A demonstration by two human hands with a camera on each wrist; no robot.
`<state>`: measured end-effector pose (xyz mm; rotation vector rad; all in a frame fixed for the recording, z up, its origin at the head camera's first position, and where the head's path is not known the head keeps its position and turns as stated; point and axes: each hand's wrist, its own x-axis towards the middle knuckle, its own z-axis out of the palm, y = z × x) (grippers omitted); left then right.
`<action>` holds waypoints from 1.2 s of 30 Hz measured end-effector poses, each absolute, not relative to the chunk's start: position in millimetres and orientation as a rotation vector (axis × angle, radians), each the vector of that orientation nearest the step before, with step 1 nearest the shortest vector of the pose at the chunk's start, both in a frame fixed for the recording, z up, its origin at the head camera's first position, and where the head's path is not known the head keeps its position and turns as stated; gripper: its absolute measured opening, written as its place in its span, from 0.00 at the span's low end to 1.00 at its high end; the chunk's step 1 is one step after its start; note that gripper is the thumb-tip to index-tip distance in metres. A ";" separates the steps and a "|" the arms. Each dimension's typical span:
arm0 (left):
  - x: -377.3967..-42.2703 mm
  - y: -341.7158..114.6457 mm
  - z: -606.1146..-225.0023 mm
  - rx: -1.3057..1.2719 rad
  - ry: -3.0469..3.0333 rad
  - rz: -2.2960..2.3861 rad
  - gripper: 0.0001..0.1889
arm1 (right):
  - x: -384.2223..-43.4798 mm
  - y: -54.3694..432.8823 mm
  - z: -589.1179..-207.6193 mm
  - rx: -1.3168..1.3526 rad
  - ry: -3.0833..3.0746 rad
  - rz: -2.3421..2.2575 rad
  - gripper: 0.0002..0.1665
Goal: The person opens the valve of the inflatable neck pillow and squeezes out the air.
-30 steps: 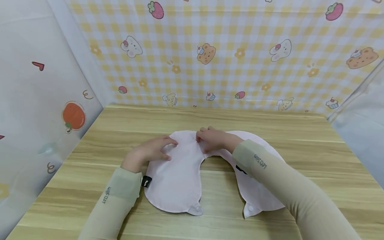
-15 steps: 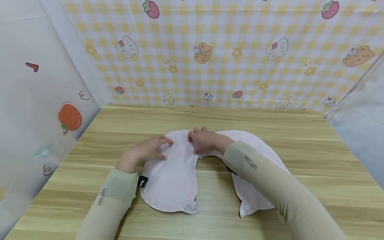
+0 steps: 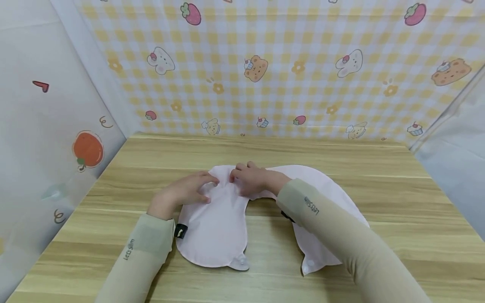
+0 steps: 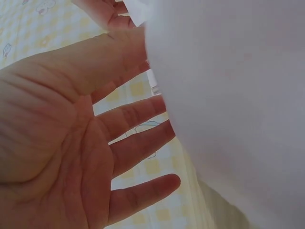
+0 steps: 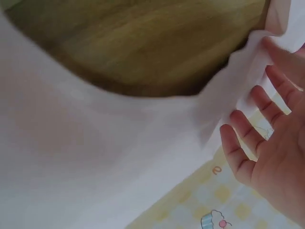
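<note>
A pale pink, U-shaped piece of cloth (image 3: 214, 235) lies on the table, its two lobes pointing toward me. Each lobe ends in a small tab with a snap, the left tab (image 3: 238, 262) and the right tab (image 3: 311, 266). On the left lobe's outer side sticks out a black label (image 3: 180, 230). My left hand (image 3: 178, 195) rests at the lobe's upper outer edge, thumb and fingers spread; its fingers look nearly straight in the left wrist view. My right hand (image 3: 250, 181) pinches the cloth's upper bend, thumb toward the inner edge. Wrinkles run between both hands.
The wood-grain table (image 3: 398, 189) extends around the cloth. Behind it hangs a yellow checked backdrop (image 3: 295, 101) with cartoon prints, and a white printed sheet (image 3: 49, 126) stands along the left side. My right sleeve (image 3: 337, 227) covers part of the right lobe.
My right hand has moved left toward my left hand, and the cloth between them has bunched into wrinkles. The left hand has hardly moved on the cloth. The view has shifted slightly.
</note>
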<state>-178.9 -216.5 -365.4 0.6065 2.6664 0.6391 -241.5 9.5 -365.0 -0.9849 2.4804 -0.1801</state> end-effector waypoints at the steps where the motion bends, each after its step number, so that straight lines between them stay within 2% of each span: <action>1: -178.6 -216.4 -365.4 0.605 2.669 0.637 0.27 | -241.0 8.1 -365.8 -0.977 2.489 -0.188 0.20; 10: -177.4 -217.0 -365.7 0.576 2.678 0.614 0.28 | -237.9 -0.8 -370.9 -1.017 2.574 -0.164 0.17; 18: -178.1 -217.1 -362.0 0.603 2.729 0.621 0.26 | -242.6 -4.7 -371.8 -1.094 2.593 -0.281 0.09; 36: -180.0 -216.7 -369.1 0.537 2.716 0.586 0.29 | -237.7 -14.2 -380.1 -0.915 2.585 -0.292 0.33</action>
